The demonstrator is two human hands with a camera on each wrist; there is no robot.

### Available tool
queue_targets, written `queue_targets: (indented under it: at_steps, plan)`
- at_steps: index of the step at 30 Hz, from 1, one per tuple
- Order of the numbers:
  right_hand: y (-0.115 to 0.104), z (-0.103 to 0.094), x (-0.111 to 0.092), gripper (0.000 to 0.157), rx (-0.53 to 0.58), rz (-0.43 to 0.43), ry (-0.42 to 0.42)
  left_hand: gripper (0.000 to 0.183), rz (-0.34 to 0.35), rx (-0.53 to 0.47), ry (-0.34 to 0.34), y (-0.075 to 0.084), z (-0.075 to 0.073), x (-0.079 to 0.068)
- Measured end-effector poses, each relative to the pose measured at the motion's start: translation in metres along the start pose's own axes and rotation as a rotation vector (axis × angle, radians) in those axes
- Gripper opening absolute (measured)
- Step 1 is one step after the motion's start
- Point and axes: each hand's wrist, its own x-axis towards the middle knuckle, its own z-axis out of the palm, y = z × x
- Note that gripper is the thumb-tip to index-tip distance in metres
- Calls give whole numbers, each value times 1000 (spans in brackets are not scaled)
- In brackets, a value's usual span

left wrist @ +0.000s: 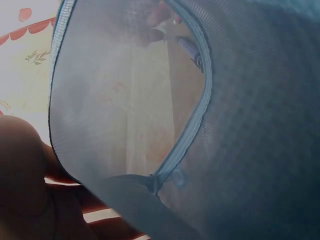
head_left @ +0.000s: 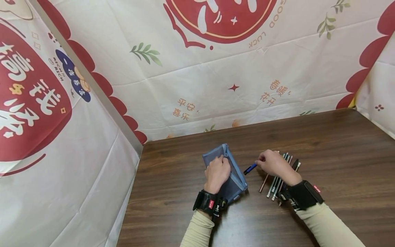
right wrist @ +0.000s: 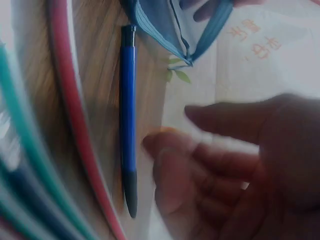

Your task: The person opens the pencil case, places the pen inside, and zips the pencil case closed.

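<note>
The blue mesh zip pouch (head_left: 223, 161) lies aslant on the table, its zip gaping. My left hand (head_left: 218, 171) grips its edge, with the thumb (left wrist: 20, 165) on one side and fingers partly hidden behind the mesh in the left wrist view. Just right of the pouch, a blue pen (head_left: 250, 168) with a dark tip lies on the wood. Beside it is my right hand (head_left: 273, 163), fingers bent loosely and thumb held apart. In the right wrist view nothing sits between that thumb and the fingers, and the pen (right wrist: 128, 110) is right by the fingertips.
Several pencils (head_left: 275, 187) in green, red and dark colours lie in a loose bunch under and beside my right wrist. The brown wooden table (head_left: 166, 192) meets a printed white cloth (head_left: 197, 82) at the back and another cloth at the left.
</note>
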Motion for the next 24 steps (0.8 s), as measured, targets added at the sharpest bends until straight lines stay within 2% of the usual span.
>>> queue_targets:
  at_steps: [4,8,14,24]
  plan:
    - [-3,2,4,42,22,162,-42,48,-1,-14,0,1,1,-2]
    - [-2,5,8,43,18,243,-32,48,0,-24,7,2,3,-2]
    - [2,12,12,43,-35,302,16,47,18,-19,13,2,5,-2]
    - [4,17,19,46,-59,330,17,46,25,-19,8,2,5,-2]
